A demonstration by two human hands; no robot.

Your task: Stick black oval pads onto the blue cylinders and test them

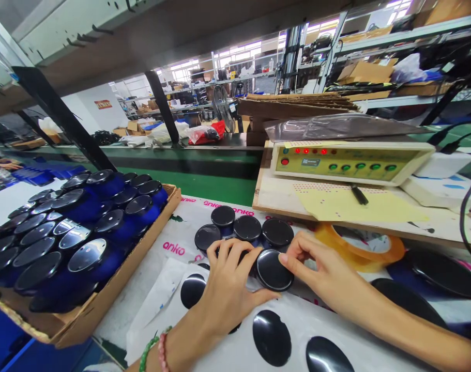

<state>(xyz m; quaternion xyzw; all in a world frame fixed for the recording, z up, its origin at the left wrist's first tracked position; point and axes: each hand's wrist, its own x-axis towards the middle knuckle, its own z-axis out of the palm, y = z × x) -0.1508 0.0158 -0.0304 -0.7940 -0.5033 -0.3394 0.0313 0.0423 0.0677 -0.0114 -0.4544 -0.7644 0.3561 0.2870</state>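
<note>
Near the middle of the table, my left hand (235,276) curls around the side of a round black-topped piece (274,269), its thumb at the near edge. The fingertips of my right hand (307,258) are pinched at that piece's right rim. Several similar dark round pieces (247,228) stand just behind my hands. A white sheet (235,356) bearing black discs (272,337) lies under and in front of my hands. Bead bracelets circle my left wrist.
At left, a cardboard box (142,271) holds several blue, black-topped pieces (88,254). A roll of yellow tape (396,252) lies right of my hands. Behind it, a control box (351,165) with lit red lights stands on a board. More dark pieces (448,271) sit at right.
</note>
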